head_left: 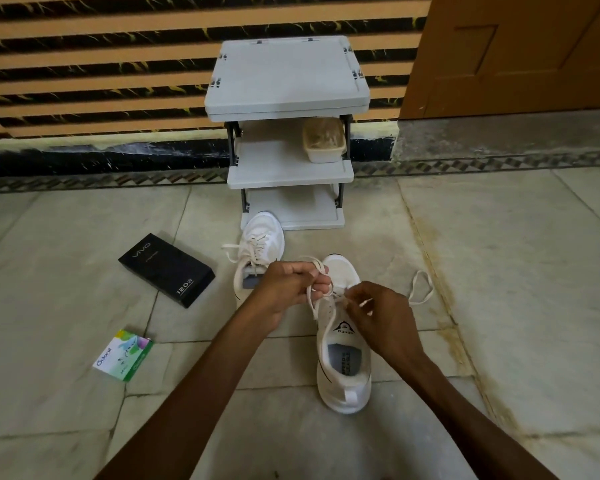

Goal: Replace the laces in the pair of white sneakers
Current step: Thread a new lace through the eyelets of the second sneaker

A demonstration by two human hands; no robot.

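Near sneaker [343, 370]: white, flat on the floor tiles [506, 237] right in front of the person. Heel toward them, toe toward the rack. Its tongue carries a black logo.

Lace [420, 289]: off-white and partly threaded through the upper eyelets. One slack end trails onto the tiles just right of the toe and lies in an open loop.

Left hand [284, 289]: over the forefoot, fingers curled and gripping lace strands that loop out past the fingertips toward the toe.

Right hand [383, 318]: over the tongue area, thumb and fingers pinching the lace at the eyelets. The two hands are close together above the shoe; can't tell whether they touch.

Second sneaker [261, 249]: beyond and left of the first, toe near the foot of the rack, heel part hidden behind the left hand. It is laced, with loose ends splayed to its left.

Black box [167, 270]: flat on the tiles left of the second sneaker, apart from it, "vivo" and "120W" printed on it.

Small green-and-white carton [123, 355]: nearer the person, further left, well apart from both shoes.

Grey three-shelf rack [284, 77]: stands against the tan-and-black striped wall [84, 64]. A beige tub [324, 142] sits on the right of its middle shelf.

Brown door [520, 53]: to the right of the rack.
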